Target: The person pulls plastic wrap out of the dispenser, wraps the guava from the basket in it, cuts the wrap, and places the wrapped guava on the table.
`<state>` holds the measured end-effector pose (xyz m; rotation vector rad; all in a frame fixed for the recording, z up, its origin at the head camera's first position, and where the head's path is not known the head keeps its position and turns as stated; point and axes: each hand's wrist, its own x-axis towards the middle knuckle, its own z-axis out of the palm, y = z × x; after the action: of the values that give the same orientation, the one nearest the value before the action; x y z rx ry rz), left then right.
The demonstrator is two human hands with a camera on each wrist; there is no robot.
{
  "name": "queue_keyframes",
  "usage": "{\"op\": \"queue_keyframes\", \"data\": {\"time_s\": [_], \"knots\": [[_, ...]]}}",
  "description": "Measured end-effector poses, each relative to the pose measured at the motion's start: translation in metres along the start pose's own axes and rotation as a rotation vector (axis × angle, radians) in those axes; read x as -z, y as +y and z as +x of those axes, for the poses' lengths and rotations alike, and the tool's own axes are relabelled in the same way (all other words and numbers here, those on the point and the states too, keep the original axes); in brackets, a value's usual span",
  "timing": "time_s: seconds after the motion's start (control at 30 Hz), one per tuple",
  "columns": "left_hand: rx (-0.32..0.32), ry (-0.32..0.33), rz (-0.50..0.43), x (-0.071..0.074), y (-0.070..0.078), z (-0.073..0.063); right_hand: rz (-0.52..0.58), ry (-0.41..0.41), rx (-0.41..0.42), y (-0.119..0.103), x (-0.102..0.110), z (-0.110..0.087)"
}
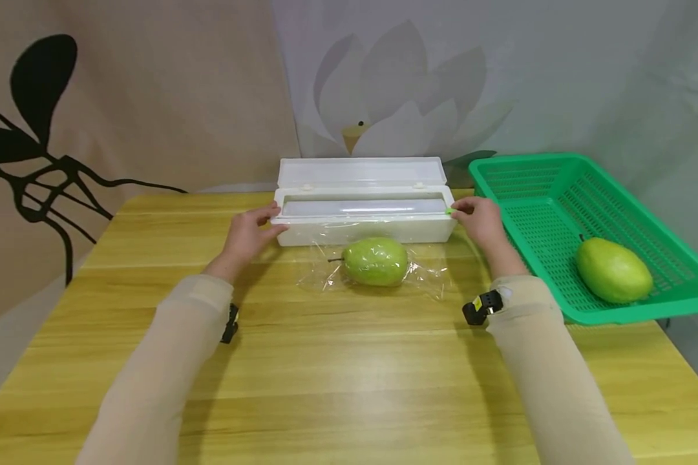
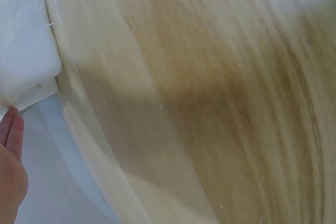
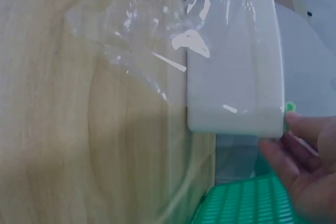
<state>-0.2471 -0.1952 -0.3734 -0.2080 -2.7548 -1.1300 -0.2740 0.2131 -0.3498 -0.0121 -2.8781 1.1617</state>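
A white cling film box (image 1: 363,231) stands at the back of the table with its lid (image 1: 362,172) raised, a roll of film (image 1: 363,207) inside. My left hand (image 1: 247,236) holds the box's left end, thumb low and fingers at the rim. At the right end, my right hand (image 1: 481,223) pinches a small green slider (image 1: 449,211) on the front edge. Clear film (image 1: 430,274) runs from the box down over a green, pear-like fruit (image 1: 375,261) with a dark stem, lying on the table in front. In the right wrist view the film (image 3: 126,35) looks crinkled.
A green plastic basket (image 1: 538,258) sits right of my right hand, its left side close to the forearm. Another green fruit (image 1: 613,270) lies in it. Behind the wooden table (image 1: 337,381) hangs a printed curtain (image 1: 198,97).
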Motion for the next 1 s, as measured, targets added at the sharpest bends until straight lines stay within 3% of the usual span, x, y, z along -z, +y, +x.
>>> {"op": "queue_keyframes", "data": {"time_s": [0.2, 0.4, 0.57, 1.0], "knots": [[0.017, -0.016, 0.02, 0.001, 0.002, 0.001, -0.029, 0.085, -0.121, -0.004, -0.002, -0.01], [0.03, -0.032, 0.053, 0.001, 0.002, -0.001, 0.112, -0.106, -0.249, -0.003, -0.005, -0.016], [0.008, -0.039, 0.097, 0.002, 0.004, -0.002, 0.181, -0.209, -0.264, -0.004, -0.009, -0.018], [-0.113, 0.034, 0.114, 0.003, 0.01, -0.005, 0.243, -0.21, -0.231, -0.002, -0.01, -0.017]]}}
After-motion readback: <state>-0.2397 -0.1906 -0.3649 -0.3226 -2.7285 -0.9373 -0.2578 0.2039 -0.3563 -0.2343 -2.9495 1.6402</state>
